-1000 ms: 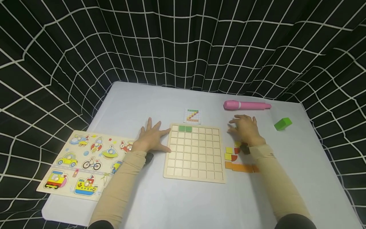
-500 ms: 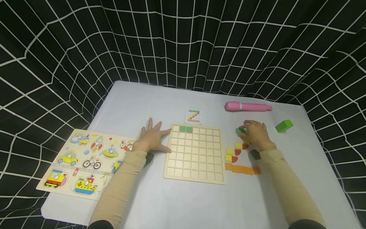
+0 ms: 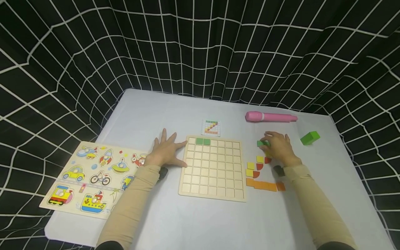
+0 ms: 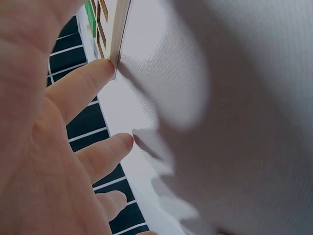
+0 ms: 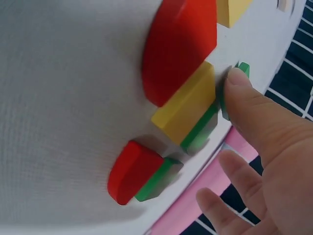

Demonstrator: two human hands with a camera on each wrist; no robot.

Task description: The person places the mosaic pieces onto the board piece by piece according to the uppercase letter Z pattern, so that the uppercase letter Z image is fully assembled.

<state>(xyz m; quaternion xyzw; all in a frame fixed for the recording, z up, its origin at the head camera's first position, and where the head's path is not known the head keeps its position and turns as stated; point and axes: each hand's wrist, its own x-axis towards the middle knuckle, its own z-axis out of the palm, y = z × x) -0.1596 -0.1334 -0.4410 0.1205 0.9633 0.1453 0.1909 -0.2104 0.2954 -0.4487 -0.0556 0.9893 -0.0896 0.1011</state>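
Observation:
My left hand lies with fingers spread at the left side of a wooden grid board; in the left wrist view a fingertip touches the board's edge. Two green square tiles sit side by side in the board's top row. Right of the board, my right hand pinches a green tile low over the table, thumb on its near side, the other fingers partly hidden. Close by in the right wrist view are a yellow tile, red rounded pieces and more green tiles.
Yellow tiles, red quarter-round pieces and a row of orange tiles lie right of the board. A pattern card lies behind it. Farther off are a pink wand-like object, a green block and a picture puzzle.
My right hand has drawn back to the right from over the tiles, bringing a green tile into sight between its fingers, then shifted very slightly. The left hand stays at the board.

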